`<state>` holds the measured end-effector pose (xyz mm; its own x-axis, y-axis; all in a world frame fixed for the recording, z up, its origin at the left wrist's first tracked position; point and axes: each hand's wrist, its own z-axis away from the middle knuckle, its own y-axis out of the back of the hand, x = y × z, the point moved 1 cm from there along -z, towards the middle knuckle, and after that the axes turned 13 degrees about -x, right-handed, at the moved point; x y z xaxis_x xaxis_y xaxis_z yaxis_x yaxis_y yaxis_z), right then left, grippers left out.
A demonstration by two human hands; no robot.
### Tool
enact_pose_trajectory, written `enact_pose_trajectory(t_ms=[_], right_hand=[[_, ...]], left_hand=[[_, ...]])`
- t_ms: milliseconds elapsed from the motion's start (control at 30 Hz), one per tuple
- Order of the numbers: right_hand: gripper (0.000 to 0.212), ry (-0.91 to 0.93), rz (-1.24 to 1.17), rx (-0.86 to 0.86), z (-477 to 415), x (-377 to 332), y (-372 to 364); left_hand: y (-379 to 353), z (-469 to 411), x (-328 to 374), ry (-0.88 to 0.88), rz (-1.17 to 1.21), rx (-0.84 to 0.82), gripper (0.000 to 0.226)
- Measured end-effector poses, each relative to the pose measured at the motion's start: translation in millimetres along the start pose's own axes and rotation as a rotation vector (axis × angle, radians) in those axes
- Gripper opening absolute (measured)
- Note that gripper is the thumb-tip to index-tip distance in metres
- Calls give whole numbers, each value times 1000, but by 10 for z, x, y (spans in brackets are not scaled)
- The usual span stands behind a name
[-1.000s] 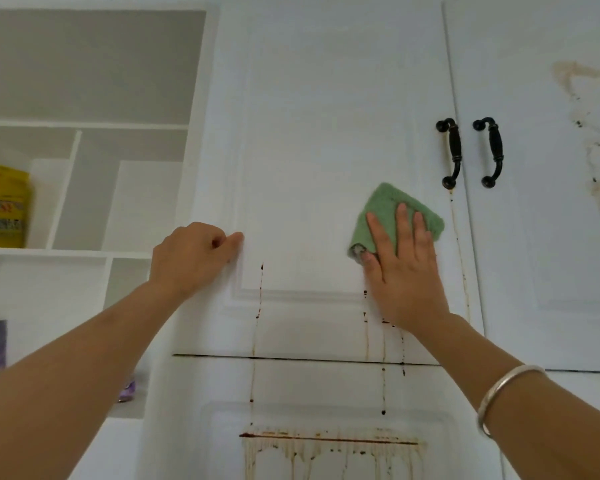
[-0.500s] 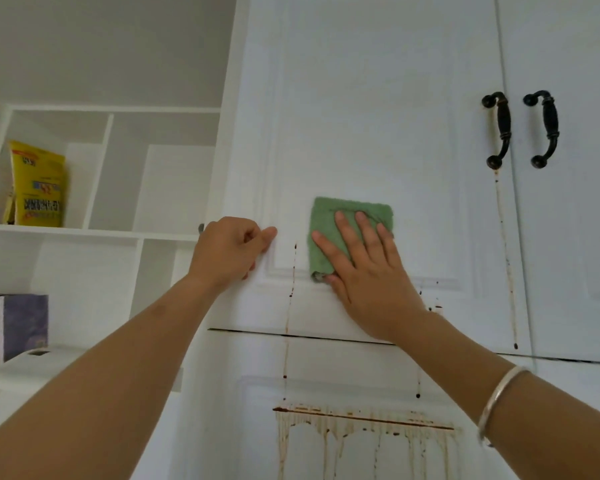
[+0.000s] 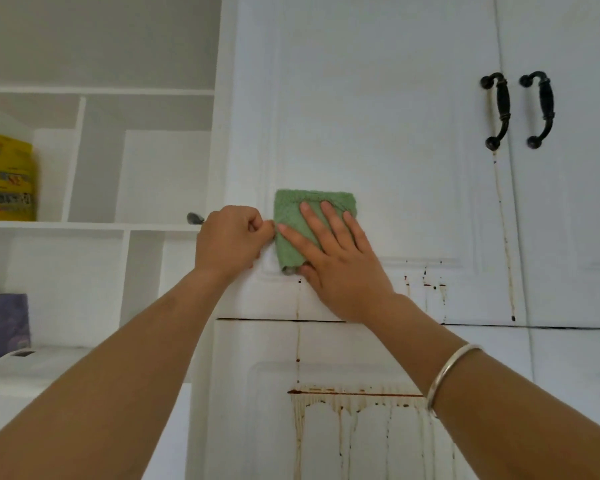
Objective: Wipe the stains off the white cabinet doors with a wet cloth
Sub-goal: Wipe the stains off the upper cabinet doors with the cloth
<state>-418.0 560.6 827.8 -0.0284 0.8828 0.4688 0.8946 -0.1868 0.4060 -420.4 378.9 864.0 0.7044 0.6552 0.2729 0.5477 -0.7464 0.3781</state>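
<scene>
Right hand [image 3: 336,268] flat, fingers straight and spread, pressing folded green cloth [image 3: 291,216] onto white panelled upper cabinet door [image 3: 378,133], at the lower-left corner of its raised panel. Left hand [image 3: 229,240] curled in a fist, nothing visible in it, knuckles against the door's left edge just beside the cloth; can't tell if it touches the cloth. Brown drip streaks [image 3: 298,306] run from below the cloth across the door's bottom edge onto lower door [image 3: 257,427], which has a heavier brown stain band [image 3: 354,393]. Another streak [image 3: 504,237] under black handle [image 3: 498,110] near the door's right edge.
</scene>
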Motion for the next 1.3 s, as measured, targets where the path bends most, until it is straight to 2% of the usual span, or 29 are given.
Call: enact_pose_trajectory(t_ms=[200, 333, 433, 533, 600, 700, 800, 900, 1033, 1233, 1300], right_hand=[[59, -144, -85, -106, 475, 498, -35], [62, -405, -250, -129, 806, 669, -72], [62, -619, -410, -96, 911, 621, -58], [60, -730, -499, -65, 887, 414, -68], [61, -689, -505, -55, 907, 230, -87], [57, -485, -469, -44, 971, -68, -123], [52, -400, -463, -17, 849, -281, -83], [44, -268, -336, -18, 609, -502, -66], [43, -228, -249, 30, 437, -807, -213], [47, -41, -71, -19, 573, -476, -243], [47, -54, -52, -42, 704, -260, -239]], left_hand=[[0, 63, 25, 23, -18, -16, 31], [-46, 196, -44, 46, 28, -140, 35], [-53, 261, -76, 52, -5, -163, 37], [-49, 254, -68, 63, 33, -183, 39], [-43, 240, -75, 68, 57, -204, 40], [-41, 221, -87, 75, 87, -227, 39], [-42, 227, -106, 69, 103, -235, 39], [-33, 234, -126, 47, 151, -234, 39], [-23, 249, -146, -1, 144, -195, 36], [-49, 296, -154, -14, 44, -129, 33], [-69, 304, -155, 2, 1, -102, 34]])
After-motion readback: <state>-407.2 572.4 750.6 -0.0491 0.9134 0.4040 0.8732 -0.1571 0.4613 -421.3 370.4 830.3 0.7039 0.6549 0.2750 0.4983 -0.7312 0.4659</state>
